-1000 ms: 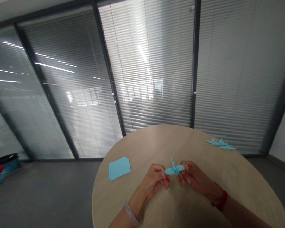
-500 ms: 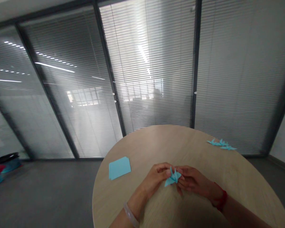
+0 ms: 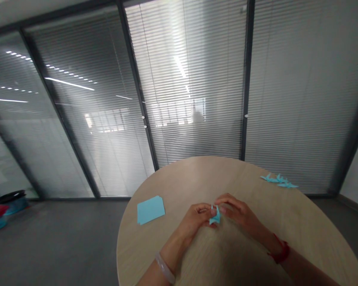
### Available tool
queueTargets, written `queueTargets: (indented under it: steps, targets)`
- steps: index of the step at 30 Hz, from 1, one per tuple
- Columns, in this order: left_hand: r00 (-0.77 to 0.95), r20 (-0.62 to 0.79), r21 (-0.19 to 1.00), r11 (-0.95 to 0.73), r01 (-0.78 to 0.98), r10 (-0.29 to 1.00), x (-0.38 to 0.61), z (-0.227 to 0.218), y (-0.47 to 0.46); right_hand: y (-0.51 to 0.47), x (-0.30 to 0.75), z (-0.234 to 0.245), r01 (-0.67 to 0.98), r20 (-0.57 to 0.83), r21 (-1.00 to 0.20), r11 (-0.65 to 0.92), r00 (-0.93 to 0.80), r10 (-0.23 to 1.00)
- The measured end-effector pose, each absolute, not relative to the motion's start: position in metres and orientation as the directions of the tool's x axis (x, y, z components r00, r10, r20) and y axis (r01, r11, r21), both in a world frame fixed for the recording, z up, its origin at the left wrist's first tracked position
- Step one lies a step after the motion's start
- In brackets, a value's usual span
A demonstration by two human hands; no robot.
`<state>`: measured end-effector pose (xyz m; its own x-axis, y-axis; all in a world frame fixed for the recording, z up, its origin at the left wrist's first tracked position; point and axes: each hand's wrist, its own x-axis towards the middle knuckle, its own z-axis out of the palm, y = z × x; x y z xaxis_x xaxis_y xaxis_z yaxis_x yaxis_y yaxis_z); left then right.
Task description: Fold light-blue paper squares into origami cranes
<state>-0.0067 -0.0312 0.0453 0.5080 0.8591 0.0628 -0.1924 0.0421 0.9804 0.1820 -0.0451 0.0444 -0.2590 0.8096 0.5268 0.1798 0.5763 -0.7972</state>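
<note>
A single light-blue origami crane sits over the near half of the round wooden table, just right of its middle. It is held up off the surface, folded narrow, with its long axis running near to far and tipped slightly, its pointed tip aimed at the far edge. Much of it is hidden by fingers. The left hand and the right hand are together and clamped on it: the left comes in from the near left and pinches the lower part, while the right reaches over from the right, its fingertips at the upper part.

A bangle circles the left wrist, and a red cord bracelet the right. Well left of the hands lies one small stack of square blue origami paper – the sheet count can't be told. Near the far right edge lie two more blue paper cranes, overlapping – or so it seems at this size.
</note>
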Motion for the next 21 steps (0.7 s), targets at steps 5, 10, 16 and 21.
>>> queueTargets:
  steps: [5,10,16,21]
  targets:
    - [0.512,0.022,0.981,0.079,-0.176,0.858,-0.0075,0.0466,-0.0325,-0.0437,0.1818,0.0406,0.164,0.538,-0.774,0.611,-0.339,0.772]
    - [0.501,0.004,0.987,0.078,-0.144,0.865,-0.0070,0.0516,-0.0354,-0.0435,0.1827,0.0415,0.158,0.529,-0.775,0.612,-0.367,0.765]
    - [0.521,-0.011,0.987,0.092,-0.131,0.853,-0.0080,0.0483,-0.0345,-0.0428,0.1850,0.0408,0.163,0.505,-0.787,0.595,-0.384,0.773]
    - [0.526,-0.004,0.993,0.064,-0.096,0.851,-0.0092,0.0430,-0.0311,-0.0443,0.1848,0.0429,0.200,0.506,-0.768,0.608,-0.393,0.768]
